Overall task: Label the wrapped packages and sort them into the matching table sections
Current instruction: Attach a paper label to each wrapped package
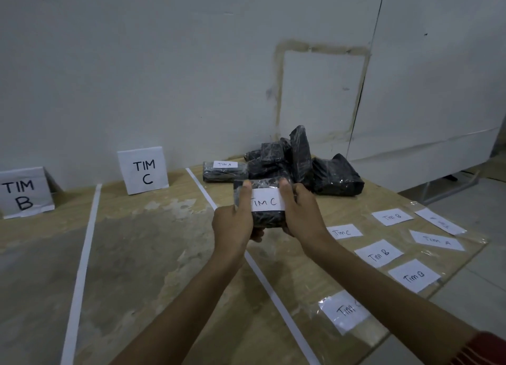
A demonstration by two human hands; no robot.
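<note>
Head view: wrapped package (267, 220) held up off the tabletop (164, 255), roughly over the white tape line (262, 279), just in front of the pile (301, 162). "Tim C" label (267, 201) sitting on its top face. Left grip (232, 222) clamped round the left end, right grip (301, 211) round the right end, thumbs lying along the label edges.

Looks like the smoothing-down bit, so: rub both thumbs outward from the middle and press the corners hard so nothing lifts off that slippery wrap. Then carry it left and set it down properly inside the section fronted by the TIM C sign (143, 170), not on the line.

Count time:
- One package in hand.
- One "Tim A" package (224, 173) lying beside the pile.
- At least five unlabelled in the pile, too overlapped for an exact number.
- Seven loose labels (379, 253) on the right.
- Two signs, counting the TIM B sign (23, 193).
- Two tape lines.
</note>
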